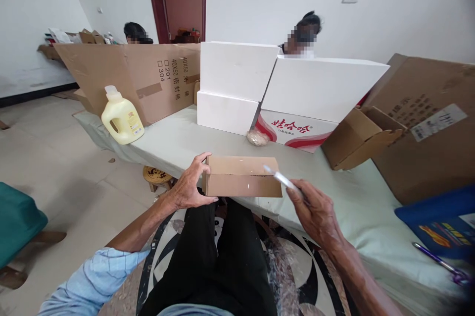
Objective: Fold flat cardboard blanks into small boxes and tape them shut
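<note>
A small brown cardboard box (243, 184) lies at the near edge of the table, its long side toward me. My left hand (191, 182) grips the box's left end, thumb below and fingers over the top edge. In my right hand (315, 209) is a slim white utility knife (285, 181), pointing left. Its tip is over the right part of the box; whether it touches the cardboard I cannot tell. A crumpled clear plastic bundle (258, 137) sits beyond the box.
White boxes (237, 71) are stacked at the back. A large carton (159, 78) and a yellow jug (124, 118) stand left. To the right are an open carton (361, 137), a bigger carton (426, 123), a blue package (438, 227) and a purple pen (438, 256). Two people sit beyond.
</note>
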`<state>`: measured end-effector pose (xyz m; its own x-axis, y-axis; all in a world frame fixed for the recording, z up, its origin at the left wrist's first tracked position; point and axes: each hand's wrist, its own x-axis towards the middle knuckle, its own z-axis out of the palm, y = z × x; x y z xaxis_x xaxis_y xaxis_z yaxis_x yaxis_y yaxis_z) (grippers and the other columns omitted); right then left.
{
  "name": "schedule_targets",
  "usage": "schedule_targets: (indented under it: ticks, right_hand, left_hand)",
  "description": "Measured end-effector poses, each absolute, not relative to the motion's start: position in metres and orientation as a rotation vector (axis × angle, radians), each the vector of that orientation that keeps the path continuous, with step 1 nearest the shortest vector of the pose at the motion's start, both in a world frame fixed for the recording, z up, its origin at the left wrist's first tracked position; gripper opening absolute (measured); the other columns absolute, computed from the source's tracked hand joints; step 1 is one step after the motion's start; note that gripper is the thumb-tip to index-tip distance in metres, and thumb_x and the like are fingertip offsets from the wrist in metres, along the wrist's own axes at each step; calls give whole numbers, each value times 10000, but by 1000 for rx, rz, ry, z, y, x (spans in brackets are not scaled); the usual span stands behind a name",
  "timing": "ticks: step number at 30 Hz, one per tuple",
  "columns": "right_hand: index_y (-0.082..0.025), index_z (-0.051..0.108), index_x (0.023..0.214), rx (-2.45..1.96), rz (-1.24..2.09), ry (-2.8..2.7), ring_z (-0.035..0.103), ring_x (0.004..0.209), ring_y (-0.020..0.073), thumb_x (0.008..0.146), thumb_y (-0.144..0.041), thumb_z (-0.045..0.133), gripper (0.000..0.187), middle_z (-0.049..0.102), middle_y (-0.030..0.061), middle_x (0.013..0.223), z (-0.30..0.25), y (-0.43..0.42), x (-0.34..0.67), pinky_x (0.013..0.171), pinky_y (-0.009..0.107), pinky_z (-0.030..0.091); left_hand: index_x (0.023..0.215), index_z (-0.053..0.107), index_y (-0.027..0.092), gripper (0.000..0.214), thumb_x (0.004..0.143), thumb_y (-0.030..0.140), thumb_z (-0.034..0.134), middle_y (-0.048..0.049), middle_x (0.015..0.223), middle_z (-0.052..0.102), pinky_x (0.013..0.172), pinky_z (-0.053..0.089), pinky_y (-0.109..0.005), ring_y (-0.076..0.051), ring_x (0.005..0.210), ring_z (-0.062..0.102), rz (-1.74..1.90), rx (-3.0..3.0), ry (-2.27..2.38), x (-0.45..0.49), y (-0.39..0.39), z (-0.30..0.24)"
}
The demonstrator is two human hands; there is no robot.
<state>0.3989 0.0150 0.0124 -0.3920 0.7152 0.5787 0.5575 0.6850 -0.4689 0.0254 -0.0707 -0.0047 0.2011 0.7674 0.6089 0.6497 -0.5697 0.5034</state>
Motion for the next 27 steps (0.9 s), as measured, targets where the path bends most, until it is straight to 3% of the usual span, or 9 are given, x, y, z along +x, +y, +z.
schedule_targets:
  ticks: [5, 12, 19, 27]
  right_hand:
    - [-338, 717, 1390, -847, 220, -2340, 775, 914, 285, 1154, -493, 470, 375, 808, 71, 1117, 27, -4, 377, 769, 381, 575]
    - [-352, 688, 1471, -835, 158, -2423, 794, 1028, 287, 1171, -473, 439, 408, 807, 53, 1262, 28, -3, 371, 816, 369, 601]
    - [-263, 686, 1429, -720, 13, -2457, 781, 880, 215, 1198, -385, 442, 358, 797, 74, 1067, 29, -1, 374, 709, 291, 563]
    - [-276, 680, 1454, -668, 70, -2485, 780, 900, 212, 1200, -348, 434, 361, 792, 82, 1123, 39, -5, 375, 750, 297, 584]
  left_hand:
    - [1083, 480, 256, 601, 738, 328, 967, -270, 1682, 434, 1224, 469, -593, -431, 1594, 447, 1329, 2342, 1379, 28, -72, -3]
    - [1088, 484, 248, 596, 747, 332, 966, -302, 1662, 453, 1197, 497, -584, -438, 1581, 471, 1387, 2388, 1334, 29, -72, -1]
    - [1108, 484, 243, 598, 758, 308, 964, -332, 1664, 446, 1159, 527, -596, -454, 1582, 475, 1386, 2422, 1336, 31, -72, 2]
    - [1113, 479, 245, 619, 744, 296, 972, -327, 1647, 466, 1149, 541, -601, -447, 1564, 502, 1402, 2454, 1319, 33, -72, 2]
